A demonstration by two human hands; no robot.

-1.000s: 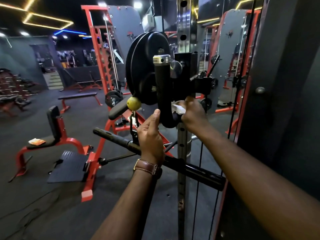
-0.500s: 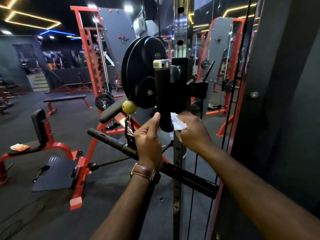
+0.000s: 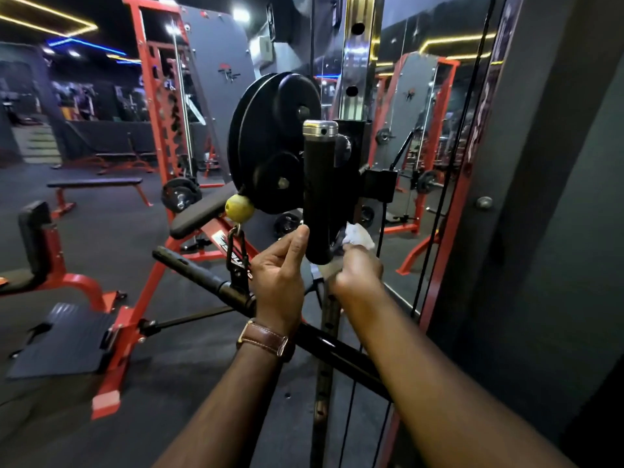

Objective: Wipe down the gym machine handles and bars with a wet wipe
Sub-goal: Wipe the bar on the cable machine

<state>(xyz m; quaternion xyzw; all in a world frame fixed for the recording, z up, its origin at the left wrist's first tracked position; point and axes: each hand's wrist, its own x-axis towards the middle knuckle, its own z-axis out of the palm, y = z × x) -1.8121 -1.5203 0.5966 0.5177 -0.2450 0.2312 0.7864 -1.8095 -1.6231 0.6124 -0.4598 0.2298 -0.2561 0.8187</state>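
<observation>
Everything is placed here relative to the upright black grip (image 3: 317, 194), which is capped in metal and curves to the right at its lower end.

Far left of the grip, a red bench (image 3: 50, 265) and a black footplate (image 3: 64, 339) are seen on the floor. Nearer, just left of the grip and low, a yellow ball (image 3: 239, 207) hangs on the cable end, with a black clip (image 3: 238, 256) below it joining a long black bar (image 3: 209, 282) that slopes down and to the right, below the grip. Behind the grip, black plates (image 3: 270, 140) are stacked on a peg.

The left hand (image 3: 278, 282), a brown watch strap (image 3: 266, 339) on its wrist, is held just left of the grip's lower end. Its fingers are loosely curled and nothing is gripped; the thumb (image 3: 297, 244) is laid against the grip's side, probably so that the grip is steadied while it is rubbed.

Just right of the grip's bend, the white wipe (image 3: 359, 238) is bunched in the curled fingers of the right hand (image 3: 358, 271) and pressed at the underside of the curve, seemingly because that spot is hard to reach. The bar below appears not yet to be wiped.
</observation>
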